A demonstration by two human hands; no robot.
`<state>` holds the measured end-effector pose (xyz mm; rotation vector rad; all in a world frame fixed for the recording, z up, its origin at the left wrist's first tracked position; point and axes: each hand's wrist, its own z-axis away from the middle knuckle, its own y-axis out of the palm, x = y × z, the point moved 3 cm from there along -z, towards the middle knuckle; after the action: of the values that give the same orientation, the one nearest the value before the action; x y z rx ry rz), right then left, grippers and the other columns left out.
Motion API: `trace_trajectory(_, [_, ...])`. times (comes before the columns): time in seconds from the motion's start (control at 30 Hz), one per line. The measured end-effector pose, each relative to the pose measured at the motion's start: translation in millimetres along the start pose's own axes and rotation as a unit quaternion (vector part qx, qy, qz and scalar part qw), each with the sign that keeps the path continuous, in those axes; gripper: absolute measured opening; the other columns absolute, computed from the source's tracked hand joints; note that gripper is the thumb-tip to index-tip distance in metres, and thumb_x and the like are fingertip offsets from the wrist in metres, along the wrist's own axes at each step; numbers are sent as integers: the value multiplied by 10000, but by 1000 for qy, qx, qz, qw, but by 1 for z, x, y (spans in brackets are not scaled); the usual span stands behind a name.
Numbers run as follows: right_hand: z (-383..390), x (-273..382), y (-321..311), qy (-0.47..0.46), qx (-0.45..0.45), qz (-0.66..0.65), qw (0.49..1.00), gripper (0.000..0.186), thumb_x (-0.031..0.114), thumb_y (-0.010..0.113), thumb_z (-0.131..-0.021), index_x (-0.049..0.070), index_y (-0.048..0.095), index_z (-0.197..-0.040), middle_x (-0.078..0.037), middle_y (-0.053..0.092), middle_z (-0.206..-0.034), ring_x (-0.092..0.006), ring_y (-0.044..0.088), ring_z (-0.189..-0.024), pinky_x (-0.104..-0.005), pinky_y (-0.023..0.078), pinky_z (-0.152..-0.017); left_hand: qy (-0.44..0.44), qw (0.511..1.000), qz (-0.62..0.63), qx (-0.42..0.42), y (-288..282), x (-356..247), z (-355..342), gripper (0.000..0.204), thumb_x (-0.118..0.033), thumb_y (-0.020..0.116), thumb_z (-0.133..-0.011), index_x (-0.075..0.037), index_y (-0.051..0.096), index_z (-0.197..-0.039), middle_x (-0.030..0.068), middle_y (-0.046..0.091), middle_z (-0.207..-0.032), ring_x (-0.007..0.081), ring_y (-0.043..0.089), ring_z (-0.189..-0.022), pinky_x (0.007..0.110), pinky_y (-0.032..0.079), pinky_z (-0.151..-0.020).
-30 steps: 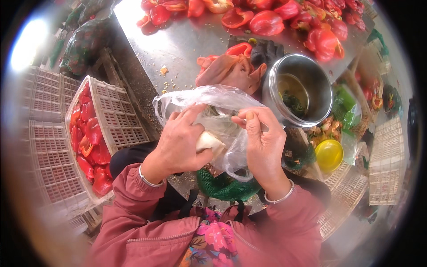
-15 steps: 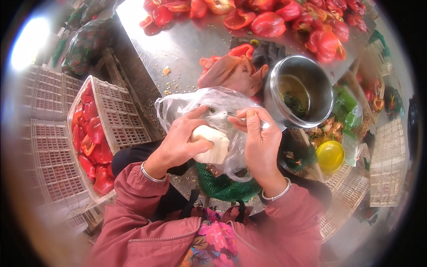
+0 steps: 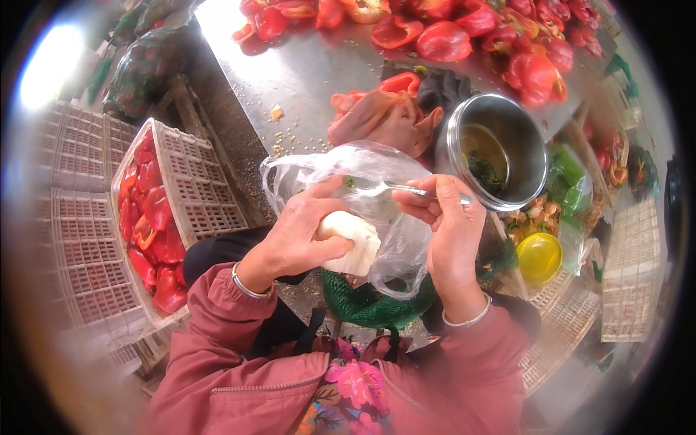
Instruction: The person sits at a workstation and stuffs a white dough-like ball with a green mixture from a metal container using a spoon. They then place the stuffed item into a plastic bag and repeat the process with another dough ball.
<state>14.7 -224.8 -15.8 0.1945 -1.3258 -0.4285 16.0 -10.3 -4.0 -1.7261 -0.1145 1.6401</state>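
Observation:
My left hand point(image 3: 299, 235) is closed around a white steamed bun point(image 3: 355, 238) with a torn-looking edge, its thumb lying across the bun. A clear plastic bag point(image 3: 395, 250) hangs open by these fingers, with a bit of green food point(image 3: 349, 181) inside. My right hand point(image 3: 451, 239) pinches the handle of a slim metal utensil point(image 3: 417, 191), which points left into the bag. Whether its head is a spoon or a fork I cannot make out. Just beyond my right hand stands a steel pot point(image 3: 533, 145) with dark greens and liquid in it.
Halved red peppers point(image 3: 444, 42) cover the far side of the metal table point(image 3: 290, 72). Orange gloves point(image 3: 380, 119) and a dark glove point(image 3: 444, 88) lie beside the pot. A crate point(image 3: 206, 188) of red peppers stands left; a yellow bowl point(image 3: 539, 259) sits right. Green netting point(image 3: 373, 304) lies below.
My right hand has moved right with the utensil, drawing it partly away from the bag and showing more of its handle. My left hand keeps the bun, shifting slightly right.

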Motion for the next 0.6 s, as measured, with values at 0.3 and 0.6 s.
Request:
trace_trajectory(0.3, [7,26,-10,6,19,-26,999,302,184,480,-1042,-55,620,-922,-183,703,-930,-282,751,-792,-367,626,-734,34,998,45,-13,-14,-16,5,386,-291,727,-656,-13,755,-922,266,605,-1354,453,585,-1240,453,469,-1033])
trace_trajectory(0.6, [45,128,-6,-80,133,-27,988,341,159,440,-1017,-12,520,-732,-231,645,-755,-237,617,-468,-320,529,-493,82,996,23,-22,-48,-42,15,534,-335,680,-565,35,732,-947,197,695,-1165,340,648,-1106,402,463,-1004])
